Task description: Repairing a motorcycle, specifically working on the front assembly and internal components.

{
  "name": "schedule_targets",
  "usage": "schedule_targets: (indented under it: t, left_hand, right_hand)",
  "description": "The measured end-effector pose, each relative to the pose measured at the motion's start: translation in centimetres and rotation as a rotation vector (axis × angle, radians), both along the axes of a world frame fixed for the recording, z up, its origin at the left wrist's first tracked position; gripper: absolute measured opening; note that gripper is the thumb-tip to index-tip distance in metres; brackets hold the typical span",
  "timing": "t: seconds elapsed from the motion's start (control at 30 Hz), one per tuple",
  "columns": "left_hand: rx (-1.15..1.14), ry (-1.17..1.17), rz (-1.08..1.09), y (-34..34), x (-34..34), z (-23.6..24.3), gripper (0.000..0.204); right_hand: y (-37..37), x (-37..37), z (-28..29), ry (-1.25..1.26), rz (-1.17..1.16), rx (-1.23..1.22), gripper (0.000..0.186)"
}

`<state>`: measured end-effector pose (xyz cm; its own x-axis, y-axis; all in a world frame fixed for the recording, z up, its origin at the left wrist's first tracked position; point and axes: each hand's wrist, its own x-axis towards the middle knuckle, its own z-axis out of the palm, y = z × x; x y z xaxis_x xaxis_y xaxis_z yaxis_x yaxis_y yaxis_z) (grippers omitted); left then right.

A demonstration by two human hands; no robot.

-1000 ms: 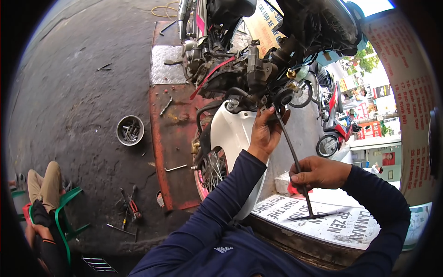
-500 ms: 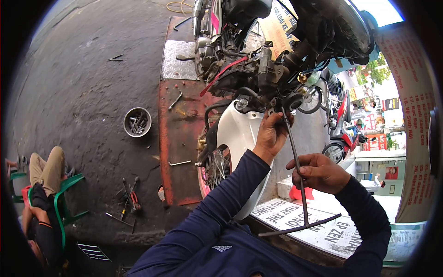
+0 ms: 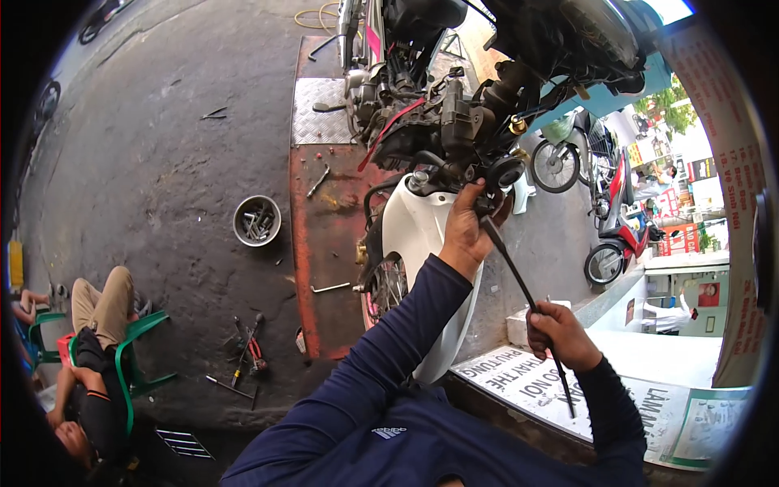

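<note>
Right grip: my right grip (image 3: 565, 334) is wrapped round the dark rod (image 3: 513, 265), fingers curled, thumb pressed along it.
Left grip: my left grip (image 3: 465, 234) is up at the rod's top end, fingers bent in; contact partly hidden, can't tell what they pinch.
Rod: slim, straight, slanting from the dark engine parts (image 3: 458, 122) down past my right grip; lower end over the lettered white board (image 3: 519, 383).
Fender: smooth white curved panel (image 3: 412, 223), just left of my left grip; spoked wheel (image 3: 391, 284) behind it.
Strap: flat red strip (image 3: 393, 131), slanting across the engine.
Platform: red steel, scuffed and stained (image 3: 320, 260), straight left edge; diamond-tread plate (image 3: 318, 122) set in; bent steel bar (image 3: 331, 287) and small metal tool (image 3: 319, 180) on top.
Bowl: round metal bowl (image 3: 253, 204), on the floor (image 3: 162, 211) beside the platform; short metal cylinders (image 3: 260, 224) heaped inside.
Floor: dark, rough, rippled; red-handled pliers (image 3: 257, 354) near the platform's lower corner.
Room: grey paving strip (image 3: 535, 243) between fender and red parked motorbike (image 3: 618, 223); broad floor stretch left of bowl.
Far left: seated person (image 3: 97, 325), green chair (image 3: 124, 365).
</note>
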<state>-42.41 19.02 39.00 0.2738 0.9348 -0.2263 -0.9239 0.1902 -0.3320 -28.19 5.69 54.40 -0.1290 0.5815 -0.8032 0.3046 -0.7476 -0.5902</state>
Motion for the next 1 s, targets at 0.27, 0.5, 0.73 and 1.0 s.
schedule_targets:
  t: [0.27, 0.5, 0.73, 1.0]
  left_hand:
    - [-0.072, 0.122, -0.039, -0.4, -0.2, -0.7, 0.023]
    - [0.063, 0.216, -0.071, 0.2, -1.3, -1.4, 0.027]
    - [0.040, 0.334, -0.149, 0.4, -2.4, -1.0, 0.023]
    - [0.022, 0.509, -0.207, 0.5, -2.7, -1.1, 0.021]
  right_hand:
    - [9.2, -1.6, -3.5, -0.755, 0.270, 1.301, 0.042]
    - [14.8, -4.5, -5.9, -0.410, 0.409, 1.628, 0.064]
    - [16.1, -2.8, -6.8, -0.072, 0.292, 1.362, 0.046]
    - [16.2, -2.7, -6.7, -0.133, 0.345, 1.457, 0.037]
